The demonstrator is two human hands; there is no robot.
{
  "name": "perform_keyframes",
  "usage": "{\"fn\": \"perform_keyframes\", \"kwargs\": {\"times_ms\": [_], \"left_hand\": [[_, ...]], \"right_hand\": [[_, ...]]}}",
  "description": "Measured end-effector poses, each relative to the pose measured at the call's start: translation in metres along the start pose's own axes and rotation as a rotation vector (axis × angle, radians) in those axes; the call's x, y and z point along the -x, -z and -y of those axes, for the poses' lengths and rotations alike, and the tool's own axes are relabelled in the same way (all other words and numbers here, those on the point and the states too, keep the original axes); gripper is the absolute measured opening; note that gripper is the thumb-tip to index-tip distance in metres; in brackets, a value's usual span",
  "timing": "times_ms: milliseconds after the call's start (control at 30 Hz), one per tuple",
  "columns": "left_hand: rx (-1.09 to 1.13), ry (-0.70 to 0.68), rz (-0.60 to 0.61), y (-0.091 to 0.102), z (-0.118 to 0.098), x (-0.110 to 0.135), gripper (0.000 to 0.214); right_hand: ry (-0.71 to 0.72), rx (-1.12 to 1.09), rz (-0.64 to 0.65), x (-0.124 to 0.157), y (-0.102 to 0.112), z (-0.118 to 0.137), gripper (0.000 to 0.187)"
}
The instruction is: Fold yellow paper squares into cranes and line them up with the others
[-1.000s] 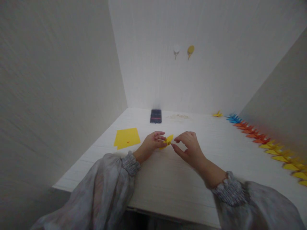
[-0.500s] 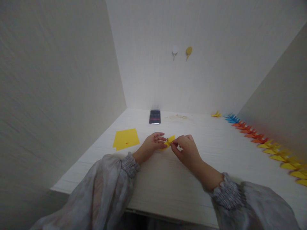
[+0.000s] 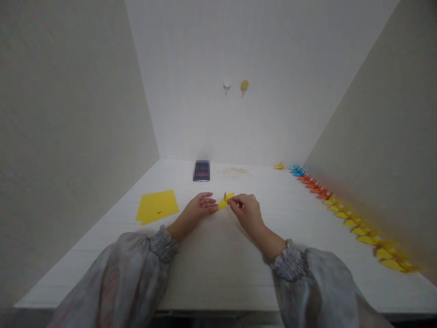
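Between my two hands is a small yellow origami crane (image 3: 223,203), its wings spread and a narrow point standing up. My right hand (image 3: 246,209) pinches its right wing between thumb and fingertips. On the other side, my left hand (image 3: 197,208) has its fingers stretched out and apart. Its fingertips come close to the crane's left wing; whether they touch it I cannot tell. Left of that hand, yellow paper sheets (image 3: 157,205) lie flat in an overlapping pile with a small reddish mark on top.
Along the right wall runs a row of folded paper cranes: blue (image 3: 297,171), orange (image 3: 313,184) and yellow (image 3: 358,230). A single yellow crane (image 3: 280,166) sits at the back. A dark blurred device (image 3: 201,171) stands near the back wall, below two wall hooks (image 3: 244,85).
My left hand has drawn back from the crane, its fingers straighter. My right hand keeps its pinch on the wing. The whole view has shifted, so everything appears further left.
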State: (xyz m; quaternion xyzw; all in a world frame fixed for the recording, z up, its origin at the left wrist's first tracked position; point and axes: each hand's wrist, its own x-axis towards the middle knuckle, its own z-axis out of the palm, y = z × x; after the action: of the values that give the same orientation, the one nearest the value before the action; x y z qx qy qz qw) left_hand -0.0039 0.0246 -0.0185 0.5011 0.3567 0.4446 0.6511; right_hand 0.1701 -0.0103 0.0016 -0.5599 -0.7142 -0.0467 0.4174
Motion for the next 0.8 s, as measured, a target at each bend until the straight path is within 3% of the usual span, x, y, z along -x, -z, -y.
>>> {"fn": "perform_keyframes", "kwargs": {"times_ms": [133,433,533,800], "left_hand": [[-0.104,-0.001,-0.020,-0.002,-0.002,-0.002,0.050],[-0.216,0.017,0.027,-0.039,0.001,-0.011,0.043],[-0.244,0.028,0.087,-0.044,0.003,-0.014,0.042],[-0.326,0.100,0.031,-0.050,-0.002,-0.016,0.039]], "right_hand": [[-0.219,0.132,-0.057,-0.015,0.015,-0.038,0.023],[-0.590,0.385,-0.119,-0.053,0.061,-0.181,0.029],[-0.709,0.439,-0.091,-0.066,0.062,-0.216,0.026],[-0.874,0.485,-0.009,-0.096,0.048,-0.275,0.027]]}}
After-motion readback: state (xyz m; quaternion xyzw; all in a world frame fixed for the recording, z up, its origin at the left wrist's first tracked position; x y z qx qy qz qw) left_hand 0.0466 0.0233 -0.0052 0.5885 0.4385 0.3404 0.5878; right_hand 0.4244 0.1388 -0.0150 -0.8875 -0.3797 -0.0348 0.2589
